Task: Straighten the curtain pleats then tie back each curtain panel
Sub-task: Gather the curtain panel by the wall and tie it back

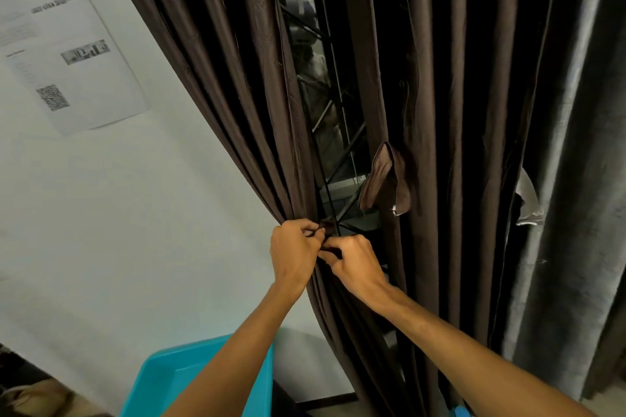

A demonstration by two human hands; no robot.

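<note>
Nearest the camera, a blue plastic bin [203, 379] stands low against the wall, under the person's left forearm. Both arms reach up to the left curtain panel [237, 95], whose brown pleats are drawn together into a tight bunch right at the hands. The left hand [294, 254] presses against the bunch from the wall side, its fingers curled and pinching a brown tie strip [327, 225]. The right hand [355, 267] is just beside it, touching it, fingers curled round the same strip. Behind them is a dark window [315, 78]. The right curtain panel [440, 112] hangs straight with a loose brown flap [386, 179] on its edge. A printed sheet [64, 41] hangs on the wall.
</note>
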